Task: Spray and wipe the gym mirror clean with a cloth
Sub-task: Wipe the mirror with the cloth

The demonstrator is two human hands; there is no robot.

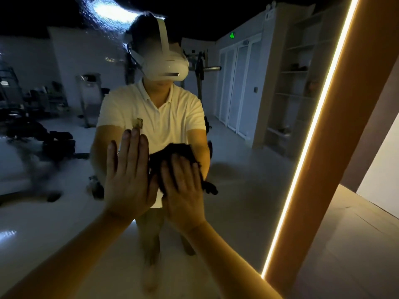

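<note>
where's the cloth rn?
Head view, centre: black cloth pressed to the mirror under the right hand, just right of the flat left hand.

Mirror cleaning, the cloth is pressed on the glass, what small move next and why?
Probably slide the right hand with the dark cloth up and leftward over the mirror: droplets glisten at its upper left and the left side looks smeared.
</note>
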